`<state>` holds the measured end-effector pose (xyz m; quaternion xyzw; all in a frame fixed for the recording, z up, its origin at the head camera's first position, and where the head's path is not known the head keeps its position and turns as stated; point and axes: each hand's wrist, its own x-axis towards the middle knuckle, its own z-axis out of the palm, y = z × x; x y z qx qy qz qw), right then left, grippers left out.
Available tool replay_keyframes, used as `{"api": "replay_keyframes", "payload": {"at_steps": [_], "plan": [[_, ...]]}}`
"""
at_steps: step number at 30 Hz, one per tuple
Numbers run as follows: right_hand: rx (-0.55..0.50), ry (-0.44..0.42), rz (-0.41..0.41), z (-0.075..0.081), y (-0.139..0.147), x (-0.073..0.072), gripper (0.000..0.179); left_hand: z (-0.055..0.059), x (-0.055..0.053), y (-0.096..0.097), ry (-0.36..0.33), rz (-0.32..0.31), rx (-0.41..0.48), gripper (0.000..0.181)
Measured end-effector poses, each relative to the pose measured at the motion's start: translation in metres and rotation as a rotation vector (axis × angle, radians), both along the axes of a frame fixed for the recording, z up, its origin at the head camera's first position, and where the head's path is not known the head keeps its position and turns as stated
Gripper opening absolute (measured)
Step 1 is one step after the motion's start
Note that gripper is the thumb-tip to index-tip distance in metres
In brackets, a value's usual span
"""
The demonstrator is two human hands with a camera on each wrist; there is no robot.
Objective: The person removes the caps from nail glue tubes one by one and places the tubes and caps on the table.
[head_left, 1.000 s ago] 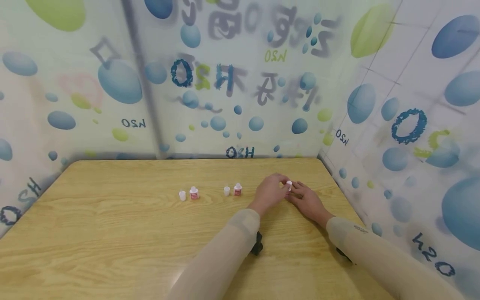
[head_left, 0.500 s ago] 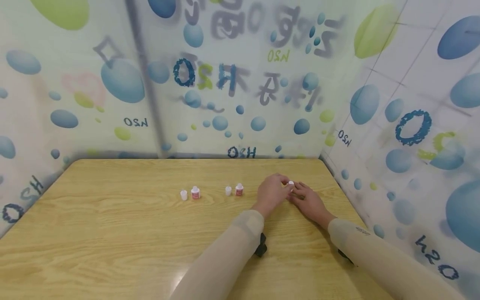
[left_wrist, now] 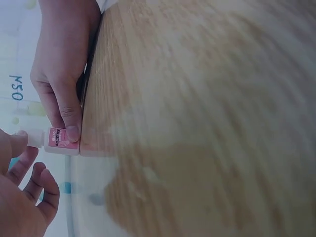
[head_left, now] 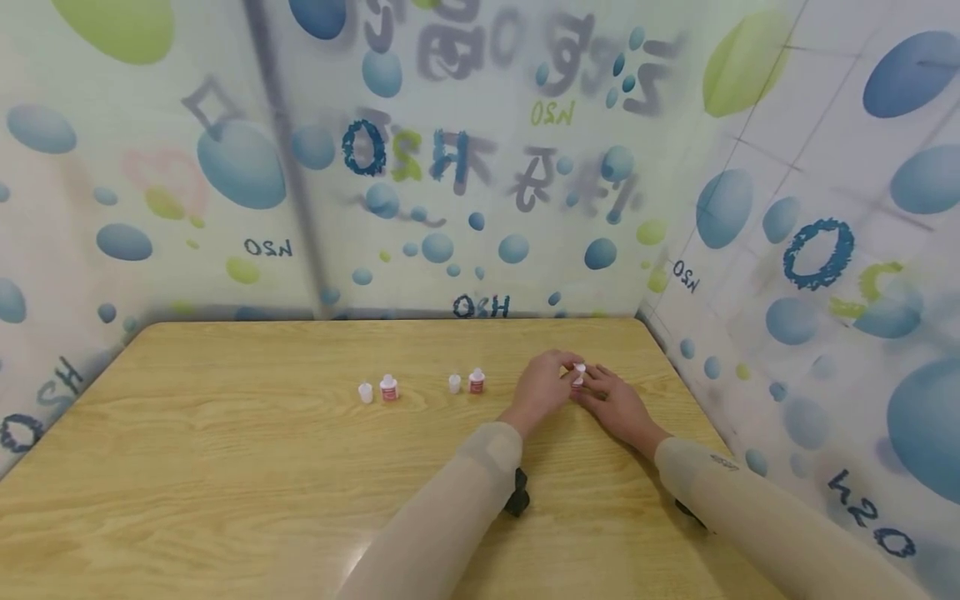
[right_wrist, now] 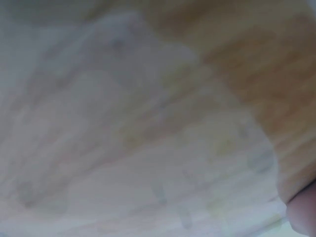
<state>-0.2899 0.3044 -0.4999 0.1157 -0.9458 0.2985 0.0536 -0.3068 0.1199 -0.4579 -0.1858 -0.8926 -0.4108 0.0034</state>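
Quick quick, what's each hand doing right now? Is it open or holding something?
Left hand: closed, pinching the little bottle's white top.
Right hand: closed, holding the pink-labelled bottle by its body.

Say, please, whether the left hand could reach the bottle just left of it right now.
Probably yes: only tabletop shows between the left hand and that bottle, though it pinches the white top of another bottle, which it would likely release first.

Free gap between left grip (head_left: 542, 383) and standing bottle (head_left: 477, 383); near-left table (head_left: 225, 492) passable; wall (head_left: 765, 408) blocks right.
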Motion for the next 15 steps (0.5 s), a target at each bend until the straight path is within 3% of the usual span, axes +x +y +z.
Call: {"api": "replay_keyframes", "payload": {"at_steps": [9, 15], "plan": [[0.001, 0.023, 0.016, -0.0005, -0.0004, -0.0016, 0.048, 0.0038, -0.0006, -0.0013, -0.081, 0.023, 0.045, 0.021], [-0.008, 0.018, 0.010, -0.0009, 0.0003, -0.0023, 0.048, 0.0034, -0.0036, -0.0030, -0.067, -0.045, 0.027, 0.023]]}}
